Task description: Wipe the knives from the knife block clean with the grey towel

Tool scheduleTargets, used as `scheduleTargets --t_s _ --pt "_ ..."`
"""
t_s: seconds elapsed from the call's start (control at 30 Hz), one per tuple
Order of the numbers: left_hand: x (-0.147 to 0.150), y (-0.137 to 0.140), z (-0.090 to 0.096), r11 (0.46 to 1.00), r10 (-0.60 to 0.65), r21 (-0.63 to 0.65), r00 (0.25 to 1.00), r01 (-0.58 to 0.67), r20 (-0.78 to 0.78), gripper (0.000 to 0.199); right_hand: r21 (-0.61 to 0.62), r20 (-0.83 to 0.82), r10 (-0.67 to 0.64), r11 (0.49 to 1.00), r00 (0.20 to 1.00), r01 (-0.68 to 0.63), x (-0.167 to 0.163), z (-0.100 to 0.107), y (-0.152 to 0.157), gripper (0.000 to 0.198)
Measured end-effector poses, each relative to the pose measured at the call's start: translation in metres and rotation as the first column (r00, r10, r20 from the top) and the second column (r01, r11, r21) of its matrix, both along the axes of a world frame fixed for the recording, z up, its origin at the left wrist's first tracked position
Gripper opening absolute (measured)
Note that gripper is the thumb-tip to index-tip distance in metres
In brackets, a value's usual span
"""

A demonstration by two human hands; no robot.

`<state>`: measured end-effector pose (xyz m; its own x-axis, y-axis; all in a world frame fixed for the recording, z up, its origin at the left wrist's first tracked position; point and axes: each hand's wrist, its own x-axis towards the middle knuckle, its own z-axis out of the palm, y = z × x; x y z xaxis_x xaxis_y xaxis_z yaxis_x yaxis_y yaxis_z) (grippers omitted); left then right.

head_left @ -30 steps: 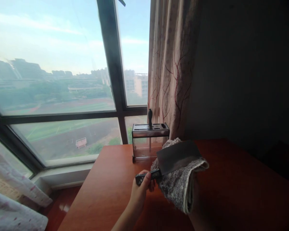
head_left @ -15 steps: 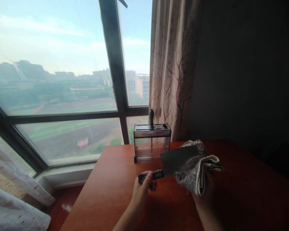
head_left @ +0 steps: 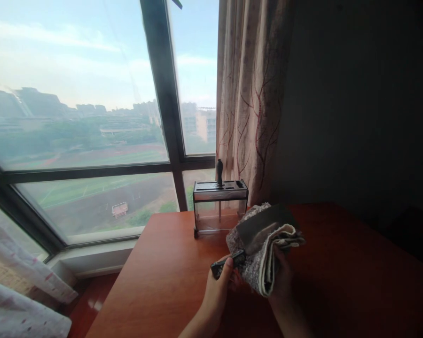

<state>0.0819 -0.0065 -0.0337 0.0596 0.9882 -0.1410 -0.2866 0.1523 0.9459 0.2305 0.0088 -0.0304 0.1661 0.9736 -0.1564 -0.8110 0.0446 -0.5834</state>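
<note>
My left hand [head_left: 223,276] is closed round the dark handle of a cleaver [head_left: 257,226], thumb on top. The broad grey blade points away to the right, above the table. Folded over part of the blade is a fuzzy grey-and-white towel [head_left: 255,270], its pale edges bunched. My right hand [head_left: 282,277] grips the towel from behind and below; most of its fingers are hidden by the cloth. Beyond them stands a clear-sided knife block [head_left: 220,192] with a dark top, holding one knife upright by its black handle [head_left: 219,172].
A reddish-brown wooden table [head_left: 155,277] lies under the hands. Behind it are a large window [head_left: 74,117] and a patterned curtain [head_left: 250,108]. A white curtain [head_left: 24,310] hangs at the lower left. The right side is in deep shadow.
My right hand and the towel have moved left along the blade toward the handle. The cleaver and my left hand have shifted right, and the blade's tip now shows past the cloth.
</note>
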Motion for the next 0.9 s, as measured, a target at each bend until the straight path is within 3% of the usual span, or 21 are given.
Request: scheduleTargets --t_s 0.13,0.33,0.63,0.8,0.9 --pt "-0.001 -0.005 0.003 0.998 -0.005 0.064 1.000 0.006 -0.021 0.057 -0.092 -0.077 0.083 0.992 0.993 -0.090 -0.020 -0.001 -0.003 0.028" --pt "-0.006 -0.005 0.009 0.986 -0.050 0.151 0.993 0.066 -0.111 0.049 -0.084 -0.037 0.116 0.989 0.993 -0.119 -0.026 0.003 -0.002 0.029" --pt "-0.010 -0.009 0.030 0.915 -0.027 0.370 0.937 0.163 -0.347 0.031 0.020 -0.015 -0.039 0.999 0.999 0.039 0.016 0.012 0.017 0.037" --pt "-0.013 -0.008 0.023 0.915 -0.071 0.335 0.905 0.227 -0.419 0.027 0.053 -0.002 -0.214 0.976 0.977 0.213 0.056 0.015 0.019 0.033" --pt "-0.011 -0.009 0.013 0.930 -0.137 0.271 0.917 0.250 -0.375 0.032 0.058 -0.033 -0.284 0.957 0.958 0.286 0.064 0.015 0.018 0.030"
